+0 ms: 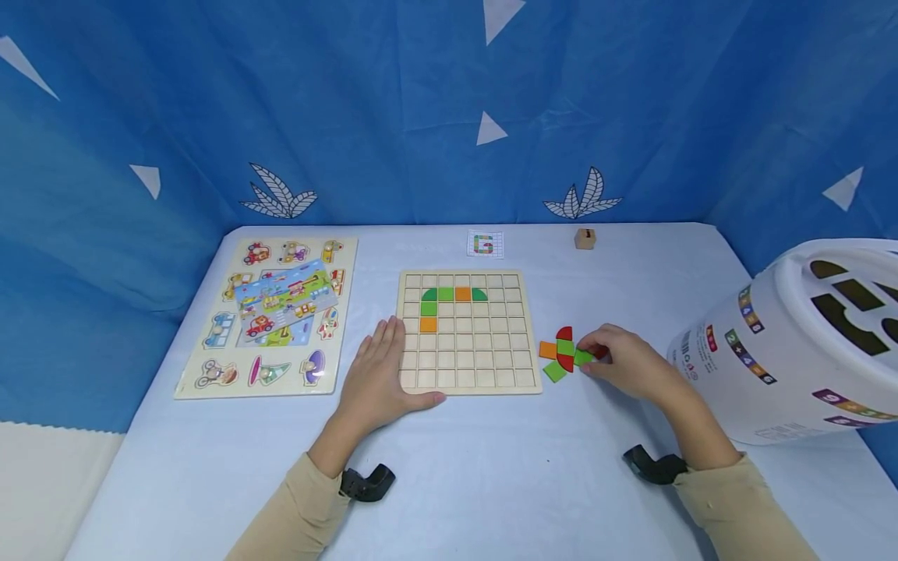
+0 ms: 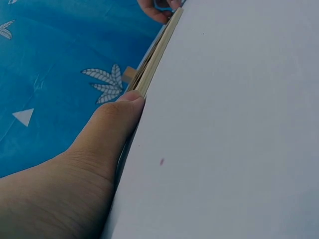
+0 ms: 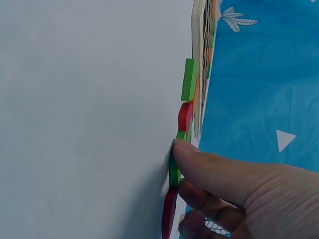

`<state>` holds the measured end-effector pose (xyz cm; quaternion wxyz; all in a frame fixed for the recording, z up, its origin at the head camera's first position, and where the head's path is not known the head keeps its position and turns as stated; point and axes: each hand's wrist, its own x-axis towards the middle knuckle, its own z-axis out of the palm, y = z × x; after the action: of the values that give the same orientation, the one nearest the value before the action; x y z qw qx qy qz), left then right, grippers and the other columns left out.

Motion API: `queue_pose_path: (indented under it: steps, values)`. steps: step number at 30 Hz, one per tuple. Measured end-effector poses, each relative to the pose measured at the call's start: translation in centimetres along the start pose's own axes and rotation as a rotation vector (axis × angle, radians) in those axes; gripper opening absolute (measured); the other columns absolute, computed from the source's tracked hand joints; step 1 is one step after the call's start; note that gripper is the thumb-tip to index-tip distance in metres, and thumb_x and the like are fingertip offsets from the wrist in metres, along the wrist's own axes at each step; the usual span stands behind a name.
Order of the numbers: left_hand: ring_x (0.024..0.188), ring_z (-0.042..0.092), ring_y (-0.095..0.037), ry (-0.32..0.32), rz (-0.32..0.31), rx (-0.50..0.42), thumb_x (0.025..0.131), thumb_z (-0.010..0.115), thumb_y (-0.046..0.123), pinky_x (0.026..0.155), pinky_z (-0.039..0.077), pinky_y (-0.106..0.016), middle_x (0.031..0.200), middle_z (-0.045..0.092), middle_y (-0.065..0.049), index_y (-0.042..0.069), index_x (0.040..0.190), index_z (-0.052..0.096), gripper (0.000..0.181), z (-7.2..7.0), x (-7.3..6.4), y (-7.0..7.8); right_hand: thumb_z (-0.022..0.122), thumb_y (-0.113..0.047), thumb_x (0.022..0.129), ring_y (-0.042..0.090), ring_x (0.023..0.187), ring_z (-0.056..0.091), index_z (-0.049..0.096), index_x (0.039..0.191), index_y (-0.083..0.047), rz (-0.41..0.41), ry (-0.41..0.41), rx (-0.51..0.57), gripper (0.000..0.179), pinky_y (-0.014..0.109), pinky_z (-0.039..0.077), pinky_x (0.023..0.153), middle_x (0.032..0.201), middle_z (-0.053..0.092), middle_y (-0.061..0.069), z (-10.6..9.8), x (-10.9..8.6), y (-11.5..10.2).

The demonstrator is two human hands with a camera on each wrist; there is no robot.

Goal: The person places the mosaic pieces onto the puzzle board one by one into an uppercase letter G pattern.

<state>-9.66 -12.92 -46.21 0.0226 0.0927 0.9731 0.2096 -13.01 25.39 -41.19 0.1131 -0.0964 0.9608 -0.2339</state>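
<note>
Picking a tile seems the step in hand: right hand (image 1: 627, 365) pinches a green tile (image 1: 582, 357), red quarter-circle tile (image 1: 564, 363) just beside its fingers. Left hand (image 1: 379, 372), fingers straight, touches the grid board (image 1: 464, 360). Next move likely calls for lifting clear, then squaring to a cell.

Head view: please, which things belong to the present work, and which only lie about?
In use:
- grid board
- coloured tiles
- probably the pattern card

Apparently just lying about:
- puzzle board
- picture cards
- wooden cube
- white bucket
</note>
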Motion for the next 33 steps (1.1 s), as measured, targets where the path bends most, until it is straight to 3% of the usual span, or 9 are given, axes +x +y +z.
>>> queue_pose_path:
  steps: [9, 17, 24, 33]
  values:
    - [0.157, 0.002, -0.026, -0.005, -0.002, 0.005, 0.061, 0.063, 0.089, 0.127, 0.007, -0.047, 0.168, 0.005, -0.011, 0.003, 0.159, 0.007, 0.142, 0.0, 0.0, 0.0, 0.083, -0.009, 0.079, 0.02, 0.087, 0.056, 0.067, 0.102, -0.015, -0.013, 0.001, 0.038, 0.028, 0.037, 0.058, 0.08, 0.091, 0.065, 0.003, -0.1, -0.1, 0.0]
    - [0.157, 0.002, -0.025, -0.008, -0.002, 0.004, 0.061, 0.063, 0.09, 0.127, 0.007, -0.046, 0.168, 0.005, -0.011, 0.004, 0.159, 0.007, 0.142, 0.0, 0.0, 0.0, 0.077, -0.011, 0.085, 0.02, 0.084, 0.055, 0.066, 0.103, -0.016, -0.038, 0.016, 0.053, 0.022, 0.025, 0.052, 0.07, 0.086, 0.061, 0.002, -1.4, 0.0, -0.2]
    - [0.157, 0.002, -0.026, -0.009, -0.002, 0.002, 0.061, 0.063, 0.089, 0.127, 0.007, -0.047, 0.168, 0.006, -0.012, 0.003, 0.159, 0.008, 0.141, -0.1, 0.0, 0.0, 0.072, -0.015, 0.091, 0.023, 0.083, 0.054, 0.064, 0.108, -0.016, -0.064, 0.007, 0.121, 0.02, 0.026, 0.052, 0.067, 0.095, 0.062, 0.004, -1.0, 2.4, -2.1]
    - [0.157, 0.004, -0.027, 0.004, 0.004, -0.005, 0.062, 0.066, 0.086, 0.126, 0.009, -0.048, 0.167, 0.008, -0.013, 0.002, 0.159, 0.01, 0.14, -0.1, -0.1, 0.1, 0.069, -0.018, 0.094, 0.024, 0.076, 0.054, 0.063, 0.108, -0.018, -0.21, -0.075, 0.256, 0.016, 0.029, 0.05, 0.061, 0.098, 0.061, 0.002, 1.4, 6.0, -6.6]
